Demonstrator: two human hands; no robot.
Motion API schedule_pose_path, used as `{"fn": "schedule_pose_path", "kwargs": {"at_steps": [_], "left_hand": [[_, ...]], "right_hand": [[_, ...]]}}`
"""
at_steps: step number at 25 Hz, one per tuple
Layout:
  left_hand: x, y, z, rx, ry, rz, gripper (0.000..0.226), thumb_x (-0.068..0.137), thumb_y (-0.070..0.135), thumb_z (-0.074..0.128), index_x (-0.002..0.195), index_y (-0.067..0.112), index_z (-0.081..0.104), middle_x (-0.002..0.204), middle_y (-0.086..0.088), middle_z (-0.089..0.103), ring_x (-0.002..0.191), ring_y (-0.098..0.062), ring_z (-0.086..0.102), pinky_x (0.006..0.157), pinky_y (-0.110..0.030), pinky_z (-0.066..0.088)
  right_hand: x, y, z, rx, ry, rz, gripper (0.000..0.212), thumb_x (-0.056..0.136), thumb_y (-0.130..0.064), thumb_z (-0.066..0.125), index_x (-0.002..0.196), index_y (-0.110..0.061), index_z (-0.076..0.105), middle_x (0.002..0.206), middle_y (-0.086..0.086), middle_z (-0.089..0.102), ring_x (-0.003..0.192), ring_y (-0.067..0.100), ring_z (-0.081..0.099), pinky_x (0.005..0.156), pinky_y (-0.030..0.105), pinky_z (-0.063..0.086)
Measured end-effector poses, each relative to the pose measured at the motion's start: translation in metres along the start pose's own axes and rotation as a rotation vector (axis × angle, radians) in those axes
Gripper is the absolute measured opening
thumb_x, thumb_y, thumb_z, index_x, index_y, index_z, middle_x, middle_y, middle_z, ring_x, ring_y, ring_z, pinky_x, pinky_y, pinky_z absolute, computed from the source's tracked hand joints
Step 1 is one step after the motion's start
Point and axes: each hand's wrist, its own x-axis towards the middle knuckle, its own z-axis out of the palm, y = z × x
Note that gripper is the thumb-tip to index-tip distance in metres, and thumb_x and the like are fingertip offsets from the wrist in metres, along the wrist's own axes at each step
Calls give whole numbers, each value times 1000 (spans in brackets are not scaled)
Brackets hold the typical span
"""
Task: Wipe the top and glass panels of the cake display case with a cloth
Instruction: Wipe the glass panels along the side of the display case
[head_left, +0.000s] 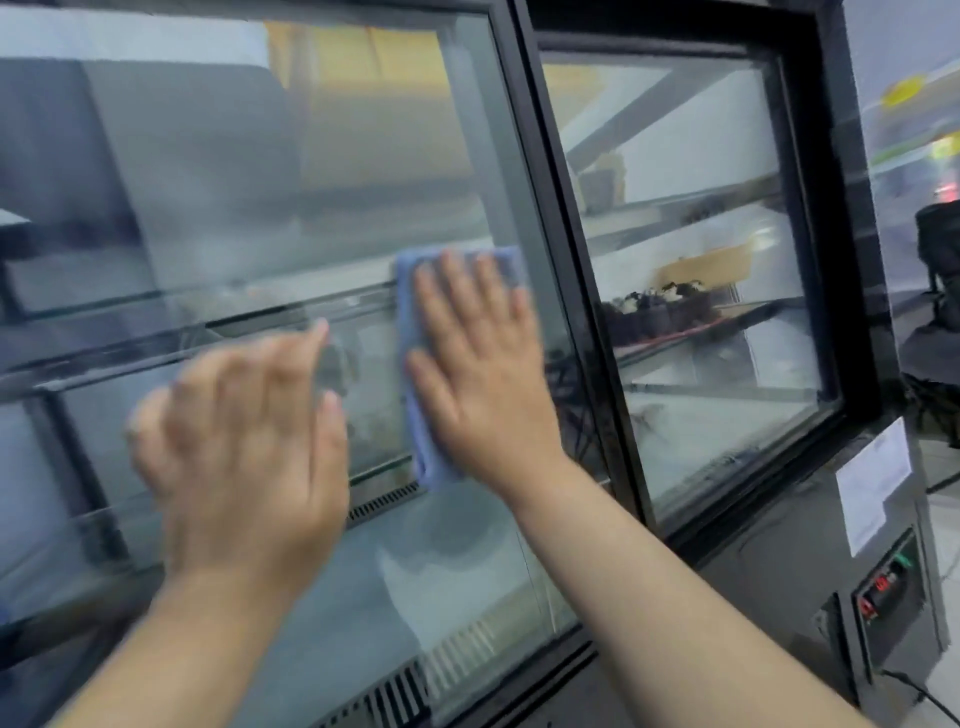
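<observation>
A folded blue cleaning cloth (418, 431) lies flat against the front glass panel (260, 182) of a black-framed cake display case (540, 208), near its right edge. The person's right hand (483, 364) presses on it, fingers (457, 291) straight and spread wide. The left hand (244, 441), blurred, hovers by the glass just beside it, fingers loosely extended, holding nothing. Dark cakes (660, 306) show through the side glass panel (701, 156).
</observation>
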Motion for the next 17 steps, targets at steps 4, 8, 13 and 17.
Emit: {"fn": "schedule_pose_path", "kwargs": {"at_steps": [4, 8, 13, 17], "left_hand": [[76, -48, 0, 57, 50, 27, 51, 95, 33, 27, 140, 9, 31, 149, -14, 31, 137, -36, 19, 111, -60, 15], [76, -51, 7, 240, -40, 64, 58, 93, 33, 25, 145, 6, 26, 155, -12, 21, 141, -34, 11, 114, -46, -1], [78, -54, 4, 265, -38, 79, 59, 94, 36, 23, 147, 9, 24, 156, -8, 19, 142, -29, 7, 113, -35, -15], [80, -49, -2, 212, -21, 56, 57, 92, 36, 26, 143, 11, 34, 151, -8, 31, 139, -27, 18, 113, -39, 2]], "right_hand": [[24, 42, -10, -73, -35, -227, 55, 98, -43, 25, 147, -17, 27, 155, 7, 25, 145, 24, 17, 116, 46, 15], [63, -5, -4, 13, 5, 185, 61, 95, -47, 16, 151, -23, 10, 159, -1, 4, 147, 17, -2, 118, 42, -1], [90, 18, -13, 9, -53, -14, 56, 99, -45, 24, 150, -26, 14, 159, -3, 9, 146, 12, -1, 118, 37, -2], [99, -20, -9, 55, -43, 30, 57, 99, -47, 21, 150, -27, 6, 159, -5, 0, 146, 15, -7, 117, 39, -7]]}}
